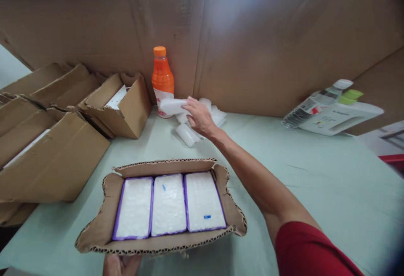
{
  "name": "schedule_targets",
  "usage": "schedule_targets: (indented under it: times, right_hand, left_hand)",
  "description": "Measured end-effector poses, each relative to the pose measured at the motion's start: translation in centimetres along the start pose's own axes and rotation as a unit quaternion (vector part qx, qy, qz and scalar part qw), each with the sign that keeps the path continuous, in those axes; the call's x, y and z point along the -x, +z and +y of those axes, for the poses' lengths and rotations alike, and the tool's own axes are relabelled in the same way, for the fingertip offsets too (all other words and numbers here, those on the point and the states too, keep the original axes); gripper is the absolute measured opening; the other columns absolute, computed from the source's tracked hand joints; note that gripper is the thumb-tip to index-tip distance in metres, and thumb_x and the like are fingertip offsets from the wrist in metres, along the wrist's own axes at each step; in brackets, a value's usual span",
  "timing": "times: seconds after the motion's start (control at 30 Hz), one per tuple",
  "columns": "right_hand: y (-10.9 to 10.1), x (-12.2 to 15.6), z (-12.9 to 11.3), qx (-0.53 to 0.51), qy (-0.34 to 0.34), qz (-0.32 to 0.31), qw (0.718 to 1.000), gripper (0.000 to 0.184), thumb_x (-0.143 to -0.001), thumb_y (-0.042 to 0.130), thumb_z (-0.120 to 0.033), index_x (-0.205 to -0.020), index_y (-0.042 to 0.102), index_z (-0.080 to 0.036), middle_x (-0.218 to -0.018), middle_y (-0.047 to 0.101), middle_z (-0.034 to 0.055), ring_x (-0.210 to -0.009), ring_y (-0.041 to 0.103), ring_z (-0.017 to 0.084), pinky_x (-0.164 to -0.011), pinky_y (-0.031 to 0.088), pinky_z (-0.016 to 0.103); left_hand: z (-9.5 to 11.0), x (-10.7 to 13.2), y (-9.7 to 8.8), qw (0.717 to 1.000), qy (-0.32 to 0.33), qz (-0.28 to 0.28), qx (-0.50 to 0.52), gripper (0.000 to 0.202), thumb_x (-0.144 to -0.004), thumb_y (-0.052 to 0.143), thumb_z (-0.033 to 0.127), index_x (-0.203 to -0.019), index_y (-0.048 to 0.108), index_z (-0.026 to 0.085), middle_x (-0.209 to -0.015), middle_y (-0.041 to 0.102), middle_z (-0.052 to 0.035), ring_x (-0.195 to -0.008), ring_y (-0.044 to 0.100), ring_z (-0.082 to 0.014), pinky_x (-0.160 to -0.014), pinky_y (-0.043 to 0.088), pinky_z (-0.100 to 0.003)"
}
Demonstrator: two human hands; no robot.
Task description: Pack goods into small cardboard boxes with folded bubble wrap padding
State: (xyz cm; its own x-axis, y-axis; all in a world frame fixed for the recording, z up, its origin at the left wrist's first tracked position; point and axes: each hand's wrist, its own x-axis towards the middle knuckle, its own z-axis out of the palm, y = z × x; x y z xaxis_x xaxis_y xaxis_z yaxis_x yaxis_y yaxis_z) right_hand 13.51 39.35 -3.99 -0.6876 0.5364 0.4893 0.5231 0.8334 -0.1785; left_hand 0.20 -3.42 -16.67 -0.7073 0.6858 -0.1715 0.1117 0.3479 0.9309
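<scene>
My left hand (121,266) is at the near edge of an open cardboard box (167,245), its fingers partly hidden beneath the rim. The box tilts toward me. Inside it, three white packs (168,204) with purple edges lie side by side. Across the table, my right hand (198,116) reaches into a small heap of white, soft-looking wrapped pieces (188,135). Its fingers are closed on the end of one rolled white piece (172,106), which lies in front of an orange-capped bottle (163,76).
Several open cardboard boxes (59,158) crowd the left side, some with white contents. At the back right, a clear plastic bottle (312,107) leans against a white jug (342,118) with a green cap. A tall cardboard wall (268,49) borders the pale table (315,175).
</scene>
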Motion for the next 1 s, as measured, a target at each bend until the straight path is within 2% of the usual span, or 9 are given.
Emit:
schedule_targets:
  times: [0.1, 0.2, 0.3, 0.43, 0.5, 0.6, 0.73, 0.87, 1.0]
  right_hand:
    - [-3.9, 5.6, 0.3, 0.051, -0.044, 0.086, 0.994, 0.043, -0.091, 0.049, -0.005, -0.128, 0.064, -0.02, -0.152, 0.055, 0.0078, -0.15, 0.038, 0.029, -0.113, 0.036, 0.054]
    - [-7.1, 14.2, 0.8, 0.107, -0.037, 0.055, 0.992, 0.038, -0.091, 0.049, -0.004, -0.119, 0.068, -0.022, -0.146, 0.062, 0.0072, -0.148, 0.043, 0.03, -0.109, 0.039, 0.051]
    - [-9.1, 23.0, 1.1, 0.146, 0.011, -0.005, 0.989, 0.033, -0.085, 0.053, -0.002, -0.104, 0.072, -0.021, -0.138, 0.067, 0.0079, -0.142, 0.05, 0.034, -0.102, 0.044, 0.05]
    - [-10.3, 30.1, -0.6, 0.118, 0.119, 0.04, 0.985, 0.021, -0.088, 0.057, -0.01, -0.097, 0.073, -0.022, -0.135, 0.067, 0.0122, -0.132, 0.059, 0.035, -0.1, 0.051, 0.053]
    - [-10.1, 30.8, -2.8, 0.026, 0.142, 0.04, 0.989, 0.026, -0.092, 0.059, -0.017, -0.114, 0.07, -0.024, -0.139, 0.063, 0.0126, -0.128, 0.062, 0.031, -0.1, 0.054, 0.05]
    - [-8.5, 29.4, -6.7, -0.128, 0.117, -0.033, 0.984, 0.057, -0.094, 0.063, -0.031, -0.148, 0.048, -0.027, -0.153, 0.051, 0.0135, -0.137, 0.055, 0.03, -0.106, 0.054, 0.048]
    - [-5.5, 26.2, -10.2, -0.262, 0.069, -0.086, 0.959, 0.085, -0.091, 0.066, -0.053, -0.16, 0.026, -0.024, -0.156, 0.047, 0.0175, -0.14, 0.05, 0.035, -0.111, 0.049, 0.053]
    - [-4.0, 24.3, -9.2, -0.303, 0.101, -0.031, 0.947, 0.082, -0.089, 0.066, -0.06, -0.154, 0.035, -0.021, -0.149, 0.053, 0.0181, -0.132, 0.056, 0.035, -0.106, 0.053, 0.052]
    - [-4.3, 23.2, -5.7, -0.298, 0.19, 0.023, 0.935, 0.065, -0.086, 0.069, -0.056, -0.138, 0.051, -0.021, -0.13, 0.065, 0.0146, -0.111, 0.066, 0.032, -0.085, 0.06, 0.045]
  left_hand:
    - [0.3, 0.1, 0.5, 0.999, -0.012, 0.002, 0.044, 0.074, -0.072, 0.073, 0.072, -0.12, 0.064, 0.015, -0.106, 0.074, -0.0159, -0.111, 0.07, -0.0356, -0.102, 0.057, -0.045]
    - [1.6, 0.1, 0.8, 0.997, 0.002, -0.013, 0.076, 0.08, -0.075, 0.074, 0.067, -0.136, 0.054, 0.019, -0.117, 0.071, -0.0145, -0.119, 0.066, -0.0342, -0.109, 0.052, -0.046]
    - [2.7, 0.1, 0.6, 0.997, 0.015, -0.026, 0.075, 0.081, -0.079, 0.073, 0.062, -0.144, 0.047, 0.022, -0.124, 0.068, -0.0138, -0.128, 0.06, -0.0342, -0.115, 0.045, -0.051]
    - [3.1, -0.7, -0.3, 0.997, 0.033, -0.043, 0.05, 0.076, -0.079, 0.074, 0.059, -0.14, 0.049, 0.02, -0.124, 0.067, -0.0149, -0.131, 0.057, -0.0357, -0.118, 0.039, -0.056]
    - [3.3, -1.4, -0.8, 0.997, 0.036, -0.054, 0.041, 0.075, -0.074, 0.078, 0.057, -0.134, 0.053, 0.019, -0.118, 0.069, -0.0148, -0.127, 0.06, -0.0363, -0.118, 0.039, -0.057]
    - [3.9, -2.2, -1.5, 0.996, 0.021, -0.084, 0.031, 0.075, -0.065, 0.083, 0.056, -0.124, 0.058, 0.017, -0.106, 0.072, -0.0137, -0.119, 0.064, -0.0373, -0.114, 0.042, -0.057]
    - [5.2, -2.6, -1.4, 0.996, 0.007, -0.08, 0.032, 0.063, -0.06, 0.084, 0.05, -0.11, 0.061, 0.018, -0.097, 0.072, -0.0112, -0.111, 0.067, -0.0347, -0.109, 0.048, -0.052]
    - [7.2, -4.7, 1.2, 0.997, 0.025, -0.065, 0.042, 0.056, -0.057, 0.084, 0.046, -0.098, 0.059, 0.018, -0.09, 0.07, -0.0083, -0.097, 0.069, -0.0312, -0.093, 0.055, -0.046]
    - [10.4, -9.1, 6.5, 0.986, 0.094, -0.123, 0.057, 0.059, -0.056, 0.082, 0.042, -0.104, 0.057, 0.017, -0.099, 0.069, -0.008, -0.101, 0.067, -0.0287, -0.092, 0.054, -0.04]
